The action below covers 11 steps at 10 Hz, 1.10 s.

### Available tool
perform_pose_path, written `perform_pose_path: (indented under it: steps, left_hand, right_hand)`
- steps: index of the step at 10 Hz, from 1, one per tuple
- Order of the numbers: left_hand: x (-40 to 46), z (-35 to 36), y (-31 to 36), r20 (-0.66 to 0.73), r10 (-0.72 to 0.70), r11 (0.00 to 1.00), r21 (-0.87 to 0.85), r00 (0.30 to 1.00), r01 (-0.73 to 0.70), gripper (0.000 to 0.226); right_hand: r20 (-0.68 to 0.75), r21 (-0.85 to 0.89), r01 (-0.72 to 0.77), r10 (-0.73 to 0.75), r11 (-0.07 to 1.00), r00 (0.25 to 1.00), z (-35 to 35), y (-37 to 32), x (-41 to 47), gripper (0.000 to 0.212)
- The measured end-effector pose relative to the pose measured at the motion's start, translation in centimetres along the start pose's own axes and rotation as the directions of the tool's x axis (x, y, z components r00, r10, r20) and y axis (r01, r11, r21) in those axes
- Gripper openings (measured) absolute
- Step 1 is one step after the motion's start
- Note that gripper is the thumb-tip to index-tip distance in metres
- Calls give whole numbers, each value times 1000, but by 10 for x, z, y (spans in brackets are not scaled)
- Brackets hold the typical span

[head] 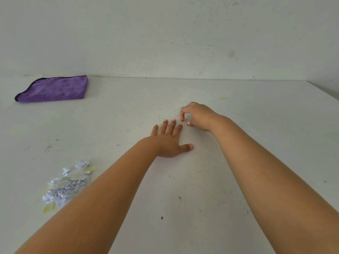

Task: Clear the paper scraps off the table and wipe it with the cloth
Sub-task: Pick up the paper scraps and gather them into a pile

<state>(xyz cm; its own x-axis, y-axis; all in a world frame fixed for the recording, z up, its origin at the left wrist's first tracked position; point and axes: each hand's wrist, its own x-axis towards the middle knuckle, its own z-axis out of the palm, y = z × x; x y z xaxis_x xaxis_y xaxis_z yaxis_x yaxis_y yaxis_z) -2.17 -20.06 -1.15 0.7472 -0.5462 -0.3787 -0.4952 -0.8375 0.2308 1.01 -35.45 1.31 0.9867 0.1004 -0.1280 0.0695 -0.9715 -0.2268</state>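
Two bare hands reach out over a pale, scuffed worktop (238,162), both forearms entering from the 6 o'clock edge. Left hand (169,142) lies palm down, flat on the surface near the middle of the view, fingers spread and pointing toward 12 o'clock, thumb stuck out toward 3 o'clock. Its grip is fully open; nothing held.

Right hand (197,116) sits just beside the left fingertips, at about 1 o'clock from them. Wrist bent, fingers curled down, forefinger and thumb drawn toward each other in a narrow pinch at the surface. A small pale yellowish scrap (188,123) shows right at the thumb tip; whether the pinch has actually closed on it cannot be told, too small and partly hidden.

Pile of paper scraps (67,187) lies at 8 o'clock from the left hand, well apart from both hands, just beside the left forearm. Mostly crumpled white-lilac bits, with a few flat pale yellow pieces mixed in and at the edges.

Purple cloth (55,89), folded, dark-edged, lies at 10 o'clock, far corner of the worktop, close against the wall (165,33). Untouched by either hand.

Worktop shows scattered dark specks and smudges, and a faint yellow stain (224,98) at 1 o'clock beyond the right hand.
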Motion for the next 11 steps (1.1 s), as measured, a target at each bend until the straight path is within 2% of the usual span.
perform_pose_path:
  steps: [1, 2, 3, 5, 6, 8, 10, 11]
  left_hand:
    - [0, 0, 0, 1, 1, 1000, -2, 1000, -1, 84]
    - [0, -1, 0, 3, 0, 1000, -2, 1000, 0, 84]
    - [1, -2, 0, 11, -1, 1000, 1, 1000, 1, 84]
    - [1, -3, 1, 19, -2, 1000, 5, 1000, 2, 84]
    - [1, -3, 1, 20, -2, 1000, -2, 1000, 2, 85]
    - [0, -4, 0, 17, 1, 1000, -16, 1000, 0, 86]
    - [1, -9, 1, 19, -7, 999, -38, 1000, 8, 87]
    - [0, -12, -2, -18, 6, 994, -110, 1000, -8, 83]
  right_hand:
    - [8, 11, 0, 0, 1000, 1000, 0, 2, 2, 13]
    - [-42, 56, -3, 5, 998, 999, -1, 7, 1, 11]
    - [-144, 121, -2, 19, 993, 989, 1, 10, -2, 24]
    - [-153, 176, 31, -4, 984, 988, 6, 15, -3, 29]
    - [-163, 194, 23, 9, 981, 987, 8, 13, -3, 24]
    - [-250, 126, 54, -21, 991, 968, 12, 4, -3, 10]
    - [-366, 294, 5, 108, 956, 924, 13, 12, -14, 12]
    - [-461, 415, 20, 191, 910, 867, 11, 14, -31, 11]
